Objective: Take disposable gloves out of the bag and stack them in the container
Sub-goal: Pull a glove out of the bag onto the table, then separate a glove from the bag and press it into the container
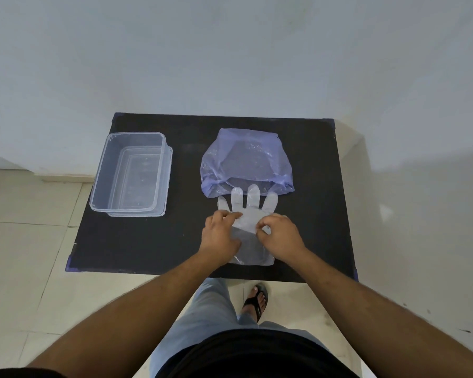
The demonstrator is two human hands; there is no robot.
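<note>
A clear disposable glove [250, 211] lies flat on the black table [153, 241], fingers pointing away toward the bag's mouth. My left hand [220, 233] pinches the glove's left side at the palm. My right hand [280, 233] pinches its right side. The translucent blue plastic bag [243, 159] sits just beyond the glove, its opening facing me; what is inside is hard to make out. The clear rectangular plastic container [133, 173] stands at the table's left, resting on its lid, with nothing visible in it.
The table stands against a white wall with tiled floor around it. My legs and a sandalled foot [256, 298] show below the table's near edge.
</note>
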